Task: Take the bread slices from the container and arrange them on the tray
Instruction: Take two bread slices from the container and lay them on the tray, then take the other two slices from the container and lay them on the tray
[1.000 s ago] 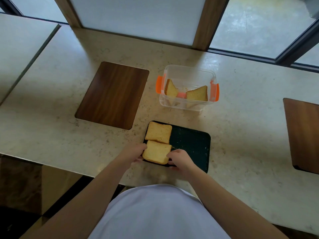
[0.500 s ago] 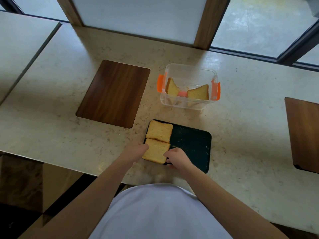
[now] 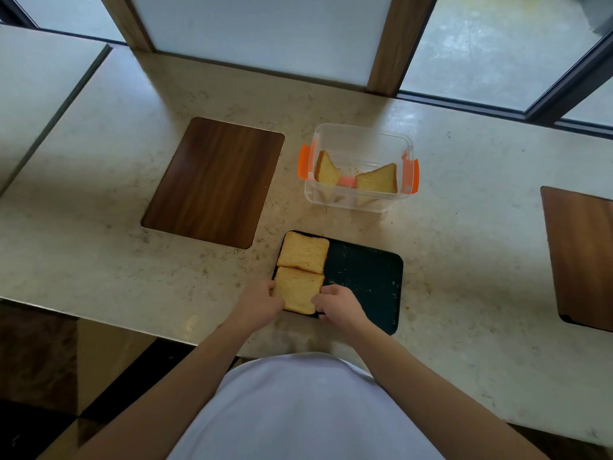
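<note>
A dark green tray (image 3: 365, 277) lies near the counter's front edge. Two toasted bread slices lie on its left half: the far slice (image 3: 303, 252) and the near slice (image 3: 298, 288), their edges touching. My left hand (image 3: 260, 302) grips the near slice's left edge and my right hand (image 3: 338, 307) grips its right edge. Behind the tray stands a clear container (image 3: 360, 167) with orange clips. Inside it lean two more slices, one at the left (image 3: 325, 169) and one at the right (image 3: 378, 179).
A brown wooden board (image 3: 215, 182) is set into the marble counter left of the container. Another wooden board (image 3: 580, 257) shows at the right edge. Window frames run along the counter's far side. The counter's front edge is just below my hands.
The near slice has been pushed a little farther onto the tray until it meets the far slice. Both hands followed it forward and stay on its edges.
</note>
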